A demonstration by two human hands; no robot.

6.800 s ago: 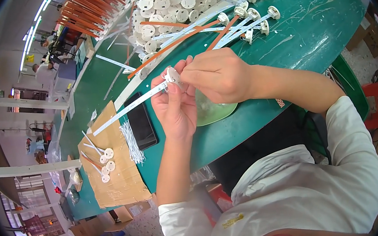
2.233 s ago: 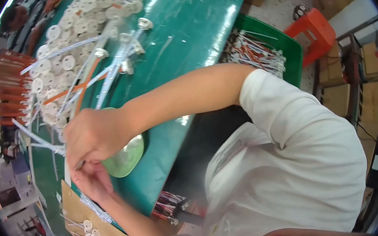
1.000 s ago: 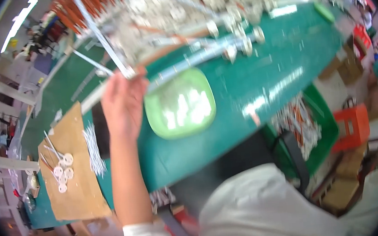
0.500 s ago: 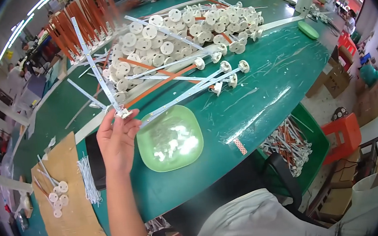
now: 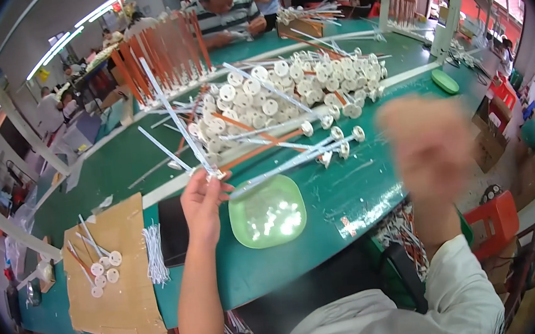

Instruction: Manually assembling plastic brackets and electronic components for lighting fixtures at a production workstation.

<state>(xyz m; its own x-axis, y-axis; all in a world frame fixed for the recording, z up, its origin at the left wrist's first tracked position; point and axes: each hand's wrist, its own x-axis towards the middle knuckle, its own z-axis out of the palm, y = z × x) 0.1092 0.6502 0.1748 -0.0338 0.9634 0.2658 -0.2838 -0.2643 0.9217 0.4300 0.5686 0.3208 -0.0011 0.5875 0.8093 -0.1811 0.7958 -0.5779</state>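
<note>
Left hand — grip pinched on a slim white plastic rod; right hand raised, blurred — its grip unclear.

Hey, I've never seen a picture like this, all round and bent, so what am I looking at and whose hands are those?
It comes from a fisheye camera worn on a person's head, looking down, so straight edges curve. No machine here: just two bare hands. The left hand pinches a long white rod with a small disc at its lower end. The right hand is raised and blurred; what it holds cannot be told. On the green table sit a pale green bowl, a pile of white disc-ended rods and a cardboard sheet with finished pieces. Other people work behind.
</note>
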